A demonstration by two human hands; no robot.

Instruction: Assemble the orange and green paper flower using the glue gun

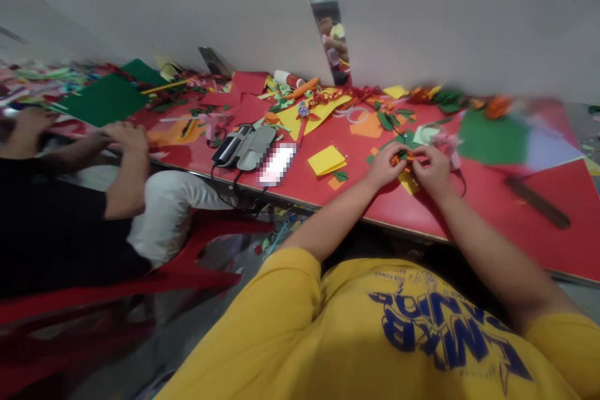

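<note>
Over the red table [356, 190], my left hand [387, 165] and my right hand [432, 171] meet with fingers pinched on a small orange paper piece [404, 157]. Its exact shape is partly covered by my fingers. Under my hands lies a bit of yellow paper [409, 183]. To the left rests a folded yellow paper [327, 160], with a small dark green paper leaf [340, 175] at its corner. Green paper leaves [387, 122] and an orange sheet [367, 125] lie beyond my left hand. A pink paper piece [449, 149] is just past my right hand.
A dark brown strip-shaped tool [539, 201] and a green sheet [494, 137] lie at the right. An open grey case [255, 147] sits beside a blurred-out bright screen [277, 164]. Another person's hand [129, 135] rests at the table's left. Pale panels [459, 19] stand behind.
</note>
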